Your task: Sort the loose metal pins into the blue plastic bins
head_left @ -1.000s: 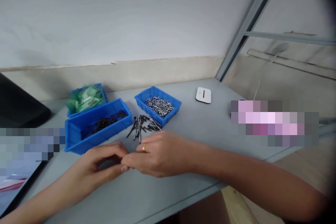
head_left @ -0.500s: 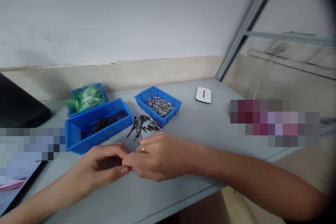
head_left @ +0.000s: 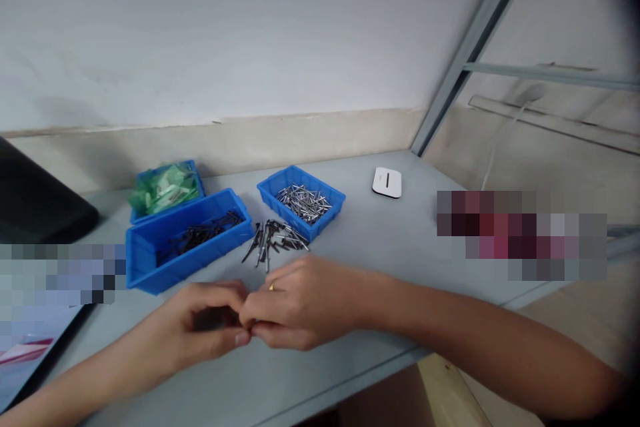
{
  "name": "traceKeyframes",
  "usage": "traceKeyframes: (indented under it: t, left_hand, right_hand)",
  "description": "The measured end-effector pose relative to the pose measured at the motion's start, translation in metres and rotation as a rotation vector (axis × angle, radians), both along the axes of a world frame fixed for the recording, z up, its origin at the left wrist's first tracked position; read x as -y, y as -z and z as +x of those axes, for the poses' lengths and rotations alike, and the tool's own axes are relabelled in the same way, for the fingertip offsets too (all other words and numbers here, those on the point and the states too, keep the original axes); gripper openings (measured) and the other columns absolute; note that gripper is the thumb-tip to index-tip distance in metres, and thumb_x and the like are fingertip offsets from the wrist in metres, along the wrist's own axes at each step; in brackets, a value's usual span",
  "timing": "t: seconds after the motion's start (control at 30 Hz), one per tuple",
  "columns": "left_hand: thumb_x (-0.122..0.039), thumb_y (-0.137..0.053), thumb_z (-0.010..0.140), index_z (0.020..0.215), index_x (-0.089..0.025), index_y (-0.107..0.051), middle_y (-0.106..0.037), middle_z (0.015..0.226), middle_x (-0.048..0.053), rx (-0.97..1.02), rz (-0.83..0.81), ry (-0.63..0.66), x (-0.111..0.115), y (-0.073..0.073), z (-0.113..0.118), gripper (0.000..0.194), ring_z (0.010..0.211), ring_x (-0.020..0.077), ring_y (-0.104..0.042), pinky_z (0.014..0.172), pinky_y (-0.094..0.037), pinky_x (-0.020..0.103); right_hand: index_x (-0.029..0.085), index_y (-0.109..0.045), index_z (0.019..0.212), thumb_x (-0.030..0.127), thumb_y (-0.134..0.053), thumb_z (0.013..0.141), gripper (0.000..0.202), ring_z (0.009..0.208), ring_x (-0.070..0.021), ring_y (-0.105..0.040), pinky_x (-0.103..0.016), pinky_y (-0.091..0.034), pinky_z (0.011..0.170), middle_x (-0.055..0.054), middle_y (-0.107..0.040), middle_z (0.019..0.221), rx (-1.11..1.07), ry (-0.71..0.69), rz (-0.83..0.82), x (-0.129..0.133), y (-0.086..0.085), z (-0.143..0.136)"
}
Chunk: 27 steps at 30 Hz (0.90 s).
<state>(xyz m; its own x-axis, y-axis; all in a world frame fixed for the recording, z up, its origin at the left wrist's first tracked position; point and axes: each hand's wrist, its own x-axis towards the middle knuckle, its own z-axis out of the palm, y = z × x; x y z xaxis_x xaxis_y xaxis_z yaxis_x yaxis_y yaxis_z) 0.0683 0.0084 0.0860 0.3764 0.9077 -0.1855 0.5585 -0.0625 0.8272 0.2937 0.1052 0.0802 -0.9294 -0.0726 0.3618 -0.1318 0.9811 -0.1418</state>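
Note:
My left hand (head_left: 200,323) and my right hand (head_left: 295,307) meet fingertip to fingertip low over the grey table (head_left: 350,373). Both are closed in a pinch, and whatever lies between the fingers is hidden. A gold ring (head_left: 273,285) shows on the right hand. Just beyond the fingers lies a loose pile of black and silver pin-like pieces (head_left: 270,240). Left of the pile, a long blue bin (head_left: 145,273) holds dark, slender pieces (head_left: 205,233). Behind the pile, another blue bin (head_left: 327,217) contains many silver pins (head_left: 305,201).
A third blue bin (head_left: 195,177) at the back left holds green plastic bags (head_left: 165,190). A white square device (head_left: 387,183) rests toward the back right. Dark equipment (head_left: 40,200) stands at far left, and a metal frame post (head_left: 450,90) rises at right.
Both hands have shifted very slightly right and down, still pressed together at the fingertips. The bins and the pile stay where they were.

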Motion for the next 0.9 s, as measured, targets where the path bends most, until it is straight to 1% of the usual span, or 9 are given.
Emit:
traceKeyframes:
  t: [0.1,0.17,0.27,0.33,0.57,0.63,0.7,0.8,0.9]
  left_hand:
    - [-0.048,-0.071,0.094,0.08,-0.023,-0.077,-0.075,0.083,-0.001,0.056,0.012,-0.043,-0.002,0.0,0.0,0.029,0.077,0.0182,-0.07,0.069,-0.057,0.024]
    - [-0.051,-0.072,0.093,0.081,-0.023,-0.077,-0.076,0.086,0.001,0.092,0.037,-0.075,-0.003,0.008,-0.003,0.03,0.08,0.02,-0.071,0.072,-0.059,0.025]
    - [-0.053,-0.072,0.094,0.09,-0.025,-0.081,-0.079,0.094,0.002,0.132,0.079,-0.116,-0.004,0.023,-0.009,0.03,0.087,0.0221,-0.073,0.075,-0.06,0.027]
    - [-0.053,-0.073,0.096,0.09,-0.025,-0.082,-0.079,0.096,0.003,0.154,0.086,-0.127,-0.004,0.028,-0.011,0.03,0.088,0.0223,-0.074,0.075,-0.06,0.026]
    - [-0.047,-0.068,0.099,0.08,-0.026,-0.079,-0.078,0.086,0.0,0.129,0.157,-0.157,-0.002,0.012,-0.006,0.03,0.08,0.0196,-0.073,0.072,-0.061,0.025]
    - [-0.048,-0.066,0.1,0.083,-0.026,-0.078,-0.078,0.085,0.0,0.108,0.186,-0.177,-0.001,0.012,-0.007,0.03,0.079,0.0195,-0.073,0.071,-0.061,0.025]
    - [-0.048,-0.063,0.102,0.091,-0.027,-0.079,-0.078,0.087,-0.001,0.062,0.212,-0.184,0.0,0.012,-0.009,0.029,0.082,0.0199,-0.074,0.073,-0.061,0.025]
    - [-0.04,-0.061,0.103,0.098,-0.028,-0.079,-0.079,0.094,-0.002,-0.06,0.241,-0.11,0.003,0.009,-0.007,0.023,0.087,0.0193,-0.075,0.08,-0.063,0.024]
    - [-0.032,-0.059,0.101,0.094,-0.028,-0.078,-0.08,0.092,-0.002,-0.149,0.316,-0.014,0.006,0.004,-0.002,0.021,0.085,0.0176,-0.076,0.078,-0.062,0.021]
  right_hand:
    - [0.018,-0.069,0.098,0.023,-0.046,0.107,0.025,0.063,-0.0111,-0.057,-0.027,-0.042,0.06,0.005,-0.064,0.069,-0.244,0.026,0.089,-0.002,0.01,-0.002]
    - [0.018,-0.068,0.093,0.022,-0.05,0.106,0.023,0.059,-0.0094,-0.055,-0.025,-0.043,0.061,0.006,-0.064,0.069,-0.39,0.036,0.13,-0.003,0.013,-0.003]
    - [0.019,-0.066,0.086,0.019,-0.052,0.106,0.024,0.059,-0.0081,-0.055,-0.022,-0.044,0.061,0.007,-0.063,0.067,-0.51,0.065,0.161,-0.004,0.012,-0.003]
    - [0.019,-0.065,0.085,0.02,-0.052,0.106,0.025,0.059,-0.0081,-0.056,-0.021,-0.044,0.06,0.007,-0.063,0.066,-0.53,0.081,0.169,-0.004,0.01,-0.004]
    - [0.018,-0.066,0.084,0.02,-0.055,0.105,0.024,0.059,-0.0094,-0.056,-0.023,-0.046,0.061,0.006,-0.063,0.065,-0.525,0.12,0.17,-0.004,0.01,-0.004]
    - [0.018,-0.067,0.086,0.021,-0.056,0.105,0.022,0.06,-0.0096,-0.057,-0.023,-0.046,0.061,0.006,-0.064,0.066,-0.531,0.11,0.171,-0.005,0.009,-0.003]
    - [0.017,-0.07,0.095,0.021,-0.056,0.105,0.017,0.064,-0.0099,-0.06,-0.023,-0.047,0.063,0.005,-0.067,0.071,-0.55,0.113,0.166,-0.005,0.008,-0.003]
    - [0.017,-0.07,0.109,0.021,-0.056,0.106,0.016,0.069,-0.0112,-0.064,-0.025,-0.047,0.065,0.005,-0.071,0.078,-0.536,0.146,0.171,-0.006,0.006,-0.002]
    - [0.019,-0.069,0.096,0.023,-0.058,0.107,0.015,0.065,-0.0115,-0.061,-0.025,-0.046,0.063,0.006,-0.067,0.074,-0.466,0.138,0.21,-0.007,0.005,0.0]
